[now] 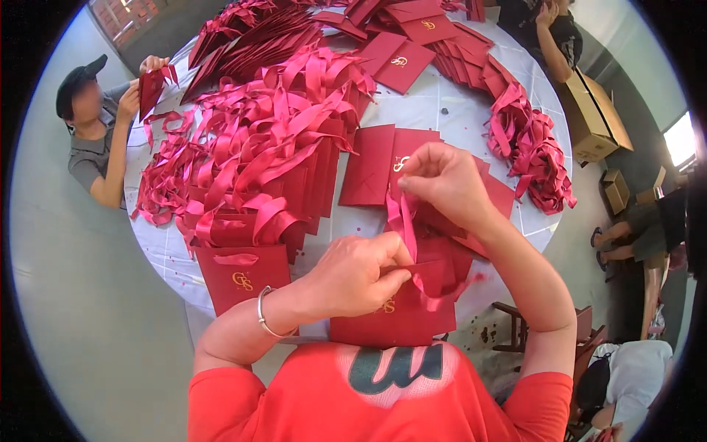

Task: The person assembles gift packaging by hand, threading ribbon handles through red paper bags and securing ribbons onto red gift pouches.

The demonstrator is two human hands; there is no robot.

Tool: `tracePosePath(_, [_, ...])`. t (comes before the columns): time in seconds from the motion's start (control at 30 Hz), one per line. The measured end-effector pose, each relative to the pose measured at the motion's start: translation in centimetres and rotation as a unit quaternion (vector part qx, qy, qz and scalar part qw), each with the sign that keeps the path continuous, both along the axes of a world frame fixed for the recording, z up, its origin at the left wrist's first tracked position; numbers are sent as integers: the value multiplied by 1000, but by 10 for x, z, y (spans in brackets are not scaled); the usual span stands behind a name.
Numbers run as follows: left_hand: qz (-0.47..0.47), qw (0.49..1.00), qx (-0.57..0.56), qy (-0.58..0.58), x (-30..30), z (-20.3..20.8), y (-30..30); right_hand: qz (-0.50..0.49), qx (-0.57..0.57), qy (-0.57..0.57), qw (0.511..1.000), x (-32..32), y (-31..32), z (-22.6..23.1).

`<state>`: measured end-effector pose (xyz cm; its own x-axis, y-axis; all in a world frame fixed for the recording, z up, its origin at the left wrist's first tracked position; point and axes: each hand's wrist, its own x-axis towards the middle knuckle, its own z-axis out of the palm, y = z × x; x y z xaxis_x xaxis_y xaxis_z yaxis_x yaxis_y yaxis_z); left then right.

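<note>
A dark red paper gift bag (420, 323) with a gold emblem lies at the near edge of the table, in front of my chest. My left hand (357, 274), a silver bangle on its wrist, is closed in a pinch at the bag's top edge. Higher up and to the right, my right hand (445, 184) pinches a pink ribbon (407, 232), which runs down to the bag beside my left fingertips. A loose ribbon end (442, 300) trails over the bag's right side. My left fingers cover part of the emblem.
Finished-looking bags with pink ribbons (272, 162) are heaped at left. Flat red bags (368, 166) lie beyond my hands; loose ribbons (541, 158) pile at right. Across the left side, a person holds a red bag (152, 92). Cardboard boxes (589, 118) stand off the table at right.
</note>
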<state>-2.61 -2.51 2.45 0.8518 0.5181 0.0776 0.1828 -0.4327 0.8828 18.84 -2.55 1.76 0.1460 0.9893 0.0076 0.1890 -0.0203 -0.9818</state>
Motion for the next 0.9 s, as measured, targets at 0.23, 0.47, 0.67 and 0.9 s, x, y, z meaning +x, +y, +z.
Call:
tracePosePath(0.23, [8, 1000, 19, 20, 3, 0, 2, -10, -5, -78, 997, 7, 6, -19])
tracePosePath(0.47, [18, 998, 46, 29, 1, -7, 5, -102, 64, -171, 978, 3, -33, 4])
tracePosePath(0.67, [20, 998, 59, 16, 4, -8, 2, -18, -75, -148, 986, 0, -54, 7])
tracePosePath(0.9, [2, 991, 117, -65, 4, -13, 0, 13, -135, -142, 981, -3, -50, 4])
